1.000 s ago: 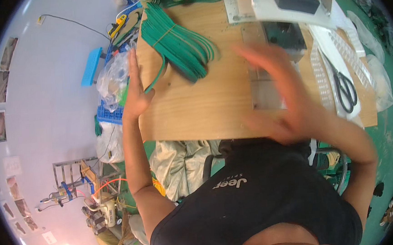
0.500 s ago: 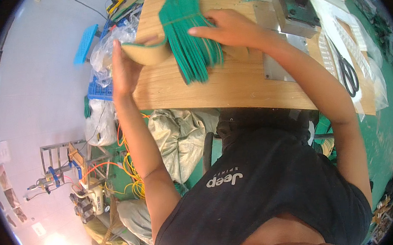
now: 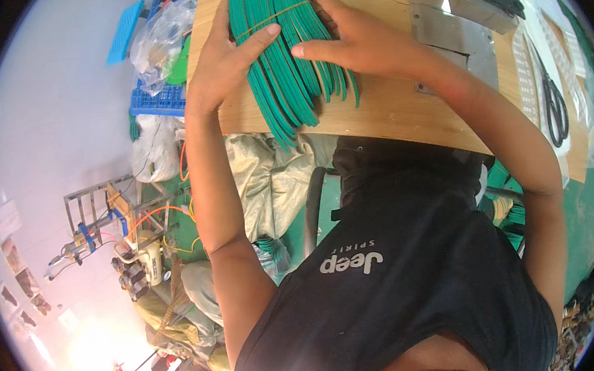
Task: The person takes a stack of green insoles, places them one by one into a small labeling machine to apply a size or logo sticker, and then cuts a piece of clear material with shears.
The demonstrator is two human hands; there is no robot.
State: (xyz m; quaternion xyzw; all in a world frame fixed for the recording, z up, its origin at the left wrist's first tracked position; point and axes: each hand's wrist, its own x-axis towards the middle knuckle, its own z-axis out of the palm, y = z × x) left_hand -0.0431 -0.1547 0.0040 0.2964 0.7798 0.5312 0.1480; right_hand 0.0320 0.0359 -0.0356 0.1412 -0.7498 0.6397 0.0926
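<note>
Left hand (image 3: 222,56): fingers spread flat, thumb pressing across the green strips (image 3: 282,69); it pins them, no closed grasp.
Right hand (image 3: 362,39): fingers splayed flat on the strips' right side; nothing gripped.
Strips: bundle lies under both palms on the wooden table (image 3: 388,110); ends overhang its near edge.
Handling: judged light, limp, apt to fan out; best held beside the thin band (image 3: 278,14) beyond the fingertips.
Scissors (image 3: 553,105): well right of the right hand.
</note>
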